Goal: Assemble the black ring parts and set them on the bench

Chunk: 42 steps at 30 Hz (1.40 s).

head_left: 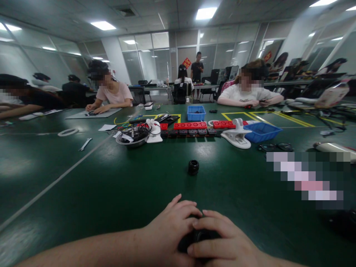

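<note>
At the near edge of the view, my left hand [176,224] and my right hand [222,237] are curled around a dark, rounded black object [204,235]. Both hands cover most of it, so its kind cannot be made out. My left fingers bend over its far side, with one finger sticking up and away. From the right, my other fingers reach across its top. Farther out on the green table [133,178], a small black cylindrical part [193,167] with an opening in its top stands by itself.
Across the middle lie a metal bowl of dark parts [133,137], red socket strips [190,125], white clip bases [237,135] and blue bins [263,131]. A wrench [85,144] and white ring [68,132] are left; glasses [275,147] are right. Several people sit beyond.
</note>
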{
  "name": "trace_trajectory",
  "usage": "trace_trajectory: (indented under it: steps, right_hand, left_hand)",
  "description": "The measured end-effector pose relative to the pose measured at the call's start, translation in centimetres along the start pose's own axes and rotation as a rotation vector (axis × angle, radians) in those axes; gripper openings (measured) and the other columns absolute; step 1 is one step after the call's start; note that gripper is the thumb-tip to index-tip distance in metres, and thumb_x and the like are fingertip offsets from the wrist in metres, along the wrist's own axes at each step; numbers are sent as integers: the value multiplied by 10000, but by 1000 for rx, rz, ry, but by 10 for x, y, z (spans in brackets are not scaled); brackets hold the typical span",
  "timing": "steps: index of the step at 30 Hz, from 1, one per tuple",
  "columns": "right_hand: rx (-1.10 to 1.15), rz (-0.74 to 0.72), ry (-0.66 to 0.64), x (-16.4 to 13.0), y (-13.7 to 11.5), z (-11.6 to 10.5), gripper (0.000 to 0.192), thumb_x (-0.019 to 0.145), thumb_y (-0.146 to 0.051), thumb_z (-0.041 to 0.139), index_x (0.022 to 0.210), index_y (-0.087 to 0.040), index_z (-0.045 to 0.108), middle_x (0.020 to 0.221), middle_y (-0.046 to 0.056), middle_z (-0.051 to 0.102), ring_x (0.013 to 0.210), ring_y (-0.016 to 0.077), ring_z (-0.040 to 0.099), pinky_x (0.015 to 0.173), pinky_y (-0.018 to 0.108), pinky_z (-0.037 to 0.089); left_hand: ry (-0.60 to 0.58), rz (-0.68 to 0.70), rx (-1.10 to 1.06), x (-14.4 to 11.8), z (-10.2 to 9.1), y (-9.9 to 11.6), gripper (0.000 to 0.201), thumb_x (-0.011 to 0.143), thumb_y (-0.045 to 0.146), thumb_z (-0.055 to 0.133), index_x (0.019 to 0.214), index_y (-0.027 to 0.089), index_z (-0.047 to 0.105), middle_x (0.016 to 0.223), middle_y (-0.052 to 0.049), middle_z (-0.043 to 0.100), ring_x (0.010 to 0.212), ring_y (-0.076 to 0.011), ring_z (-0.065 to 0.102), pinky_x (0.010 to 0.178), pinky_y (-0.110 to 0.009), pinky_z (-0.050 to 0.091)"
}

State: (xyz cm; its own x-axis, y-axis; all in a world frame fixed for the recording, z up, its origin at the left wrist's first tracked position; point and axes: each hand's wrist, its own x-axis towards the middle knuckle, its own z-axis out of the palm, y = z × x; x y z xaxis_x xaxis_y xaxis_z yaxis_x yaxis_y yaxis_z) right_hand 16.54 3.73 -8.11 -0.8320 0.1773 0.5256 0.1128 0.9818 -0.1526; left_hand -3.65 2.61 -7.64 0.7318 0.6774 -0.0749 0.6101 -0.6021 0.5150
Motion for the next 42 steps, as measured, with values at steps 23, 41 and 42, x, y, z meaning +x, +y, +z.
trace_trajectory:
  steps: [23,41,42]
  right_hand:
    - [112,62,129,12,-6,0,246,923,-277,393,977,-177,612,967,25,645,904,157,521,818,292,450]
    - [80,15,149,-2,-13,1,403,949,-274,324,654,-219,593,770,3,645,846,114,555,874,264,428]
    - [82,9,151,-2,-12,-1,375,946,-278,338,681,-229,598,783,-7,648,868,113,555,910,267,405]
  left_hand:
    - [28,12,-24,-1,2,-2,595,644,374,749,1176,243,517,1212,-56,513,1206,-288,390,1051,-548,125]
    - [-22,-9,9,-1,1,-1,583,600,311,759,1134,247,534,1232,-68,513,1200,-321,397,1032,-589,141]
    - [-29,-11,12,-1,0,-1,581,613,319,750,1145,245,528,1235,-70,511,1204,-319,393,1034,-587,141]
